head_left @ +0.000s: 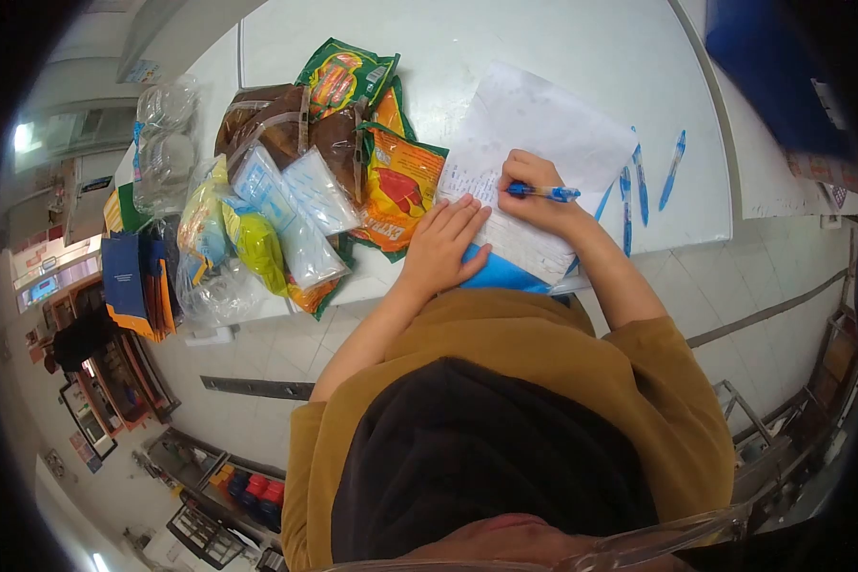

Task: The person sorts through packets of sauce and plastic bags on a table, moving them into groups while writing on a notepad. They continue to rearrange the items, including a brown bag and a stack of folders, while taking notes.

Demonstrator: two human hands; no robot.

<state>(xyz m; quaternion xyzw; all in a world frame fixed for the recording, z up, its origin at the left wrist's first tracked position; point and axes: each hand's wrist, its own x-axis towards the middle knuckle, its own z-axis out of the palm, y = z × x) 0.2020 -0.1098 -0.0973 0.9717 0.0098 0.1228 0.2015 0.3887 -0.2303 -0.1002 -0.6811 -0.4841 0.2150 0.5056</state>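
Right hand: the right hand (pixel 534 191) is curled shut around a blue plastic ballpoint pen (pixel 543 192), pinched between thumb and fingers.
Left hand: the left hand (pixel 445 243) lies flat with its fingers stretched out together, holding nothing and pressing on the sheet's lower part.
Paper: a white written-on sheet of paper (pixel 553 124) lies under both hands, over a flat blue pad (pixel 500 275) at the table's near edge.
Surface: a white rounded table (pixel 448 38). Spare blue pens (pixel 672 170) lie just right of the sheet. Orange and green foil snack packets (pixel 400 186) and clear plastic bags (pixel 300 210) are heaped on the left, just beside the left hand.
Room: a pale tiled floor (pixel 753 276) below, and stocked shop shelves (pixel 114 286) far left.
Pen to hand: it lies crosswise in the grip, its barrel sticking out to the right past the knuckles.
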